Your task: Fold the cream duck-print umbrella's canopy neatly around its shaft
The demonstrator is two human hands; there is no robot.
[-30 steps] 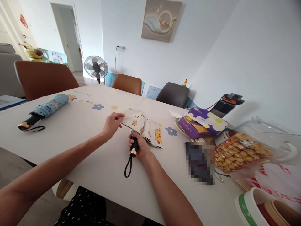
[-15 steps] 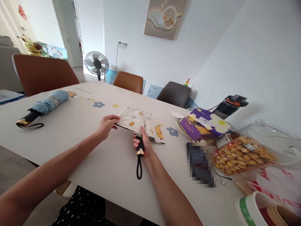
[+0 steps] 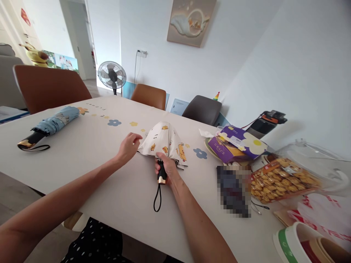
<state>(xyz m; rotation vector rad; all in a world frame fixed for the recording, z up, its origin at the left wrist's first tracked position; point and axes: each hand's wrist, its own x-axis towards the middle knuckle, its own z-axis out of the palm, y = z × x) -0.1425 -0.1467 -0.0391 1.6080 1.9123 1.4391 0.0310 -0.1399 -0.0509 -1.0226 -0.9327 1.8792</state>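
Observation:
A folding umbrella (image 3: 160,138) with a cream canopy, printed with small yellow and orange cartoon figures, lies over the table, its canopy loosely folded and slightly puffed. My right hand (image 3: 168,167) is wrapped round its black handle (image 3: 161,176), which has a gold-coloured end. From that end a black wrist loop (image 3: 157,199) hangs toward me. Just left of the canopy's edge is my left hand (image 3: 129,148), fingers loosely bent and apart, seemingly holding nothing. Whether it touches the fabric is hard to see.
A folded blue umbrella (image 3: 57,121) lies at the left of the white table (image 3: 109,197). On the right are purple boxes (image 3: 233,144), a dark bottle (image 3: 261,124), a clear container (image 3: 296,157), a snack packet (image 3: 285,179), a pixelated patch and paper rolls (image 3: 293,241). Chairs stand beyond.
My left hand has come off the canopy's left edge. The canopy has turned and puffed up into a rounder shape, while my right hand stays on the handle and the loop has swung left.

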